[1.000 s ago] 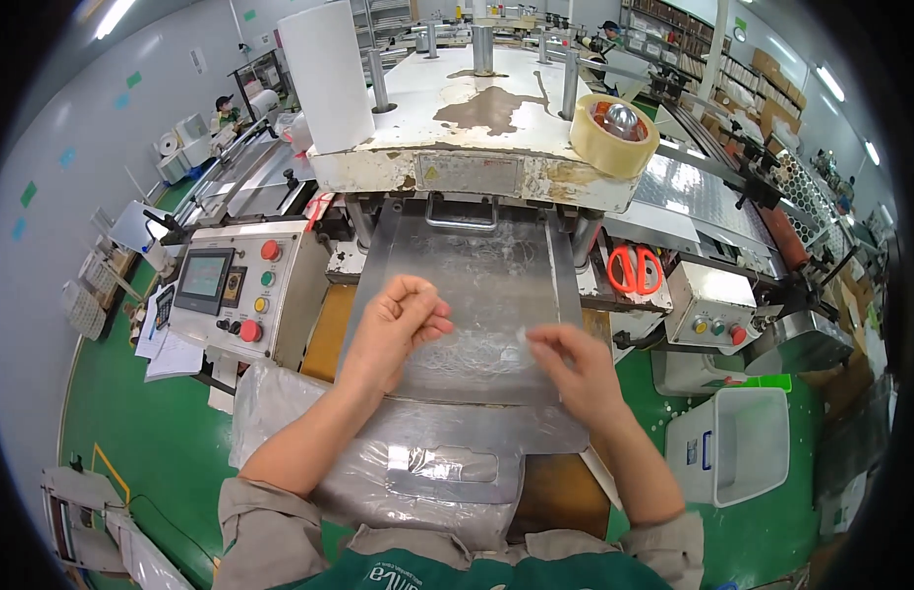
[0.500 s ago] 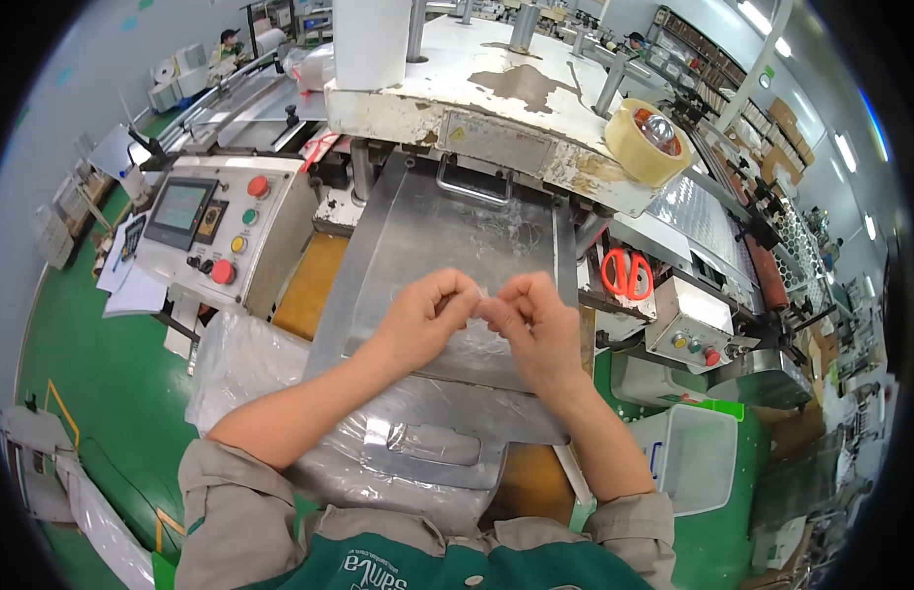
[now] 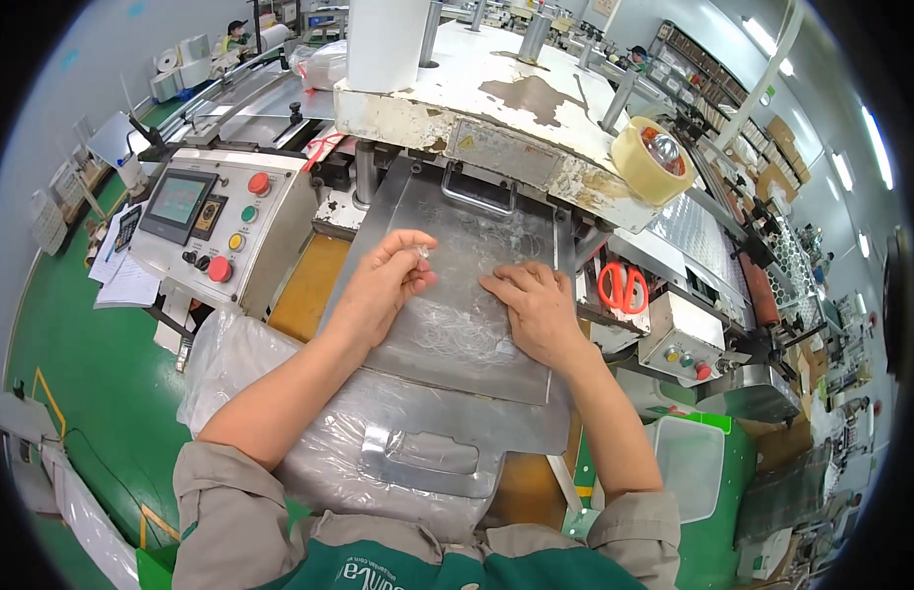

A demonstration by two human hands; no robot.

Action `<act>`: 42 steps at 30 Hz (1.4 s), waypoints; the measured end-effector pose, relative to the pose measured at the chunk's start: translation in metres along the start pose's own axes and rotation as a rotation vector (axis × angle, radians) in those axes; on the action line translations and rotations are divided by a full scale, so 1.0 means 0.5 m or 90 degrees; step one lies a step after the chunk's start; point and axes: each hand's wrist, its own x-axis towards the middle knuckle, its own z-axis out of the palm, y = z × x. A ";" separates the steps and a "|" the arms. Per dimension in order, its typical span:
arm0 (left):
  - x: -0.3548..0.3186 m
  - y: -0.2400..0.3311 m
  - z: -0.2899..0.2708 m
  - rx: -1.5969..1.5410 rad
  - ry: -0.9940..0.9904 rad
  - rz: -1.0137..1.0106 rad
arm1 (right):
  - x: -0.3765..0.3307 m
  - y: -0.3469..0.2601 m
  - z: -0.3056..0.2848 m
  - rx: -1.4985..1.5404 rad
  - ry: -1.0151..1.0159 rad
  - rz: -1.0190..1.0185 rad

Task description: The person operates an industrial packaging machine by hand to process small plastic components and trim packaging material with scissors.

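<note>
Between the thumb and fingers of my left hand (image 3: 386,283) is a small clear plastic piece (image 3: 423,252), raised over a flat metal plate (image 3: 388,339). My right hand (image 3: 540,313) lies on the plate's right side, its fingers stretched out and palm down. Thin clear plastic strands (image 3: 452,332) lie tangled on the metal between and below my hands. More fine scraps are scattered toward the plate's far end, near a metal handle (image 3: 479,192).
A worn white press head (image 3: 516,128) stands beyond the plate, with a tape roll (image 3: 646,162) on it. At left is a control panel (image 3: 216,221). Orange-handled scissors (image 3: 623,287) and a button box (image 3: 681,339) sit at right, above a clear bin (image 3: 688,462). Plastic film (image 3: 270,383) covers the near left.
My hands have come apart from their pinch together. The left moved up and left with the clear piece; the right came down flat on the plate, uncovering the strands.
</note>
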 end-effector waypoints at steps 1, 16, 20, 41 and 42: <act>0.006 -0.001 0.002 -0.021 -0.009 -0.015 | -0.002 -0.002 0.002 -0.030 0.008 0.002; -0.003 0.001 0.013 0.020 -0.010 -0.022 | -0.040 0.033 -0.035 0.116 0.160 -0.006; 0.009 -0.006 -0.007 0.056 -0.004 -0.040 | -0.110 0.004 -0.052 0.356 0.205 0.291; -0.001 -0.024 0.011 -0.009 -0.061 -0.011 | -0.467 -0.095 0.029 0.092 0.181 0.427; -0.001 -0.025 0.011 -0.007 -0.058 -0.010 | -0.464 -0.102 0.028 0.061 0.171 0.450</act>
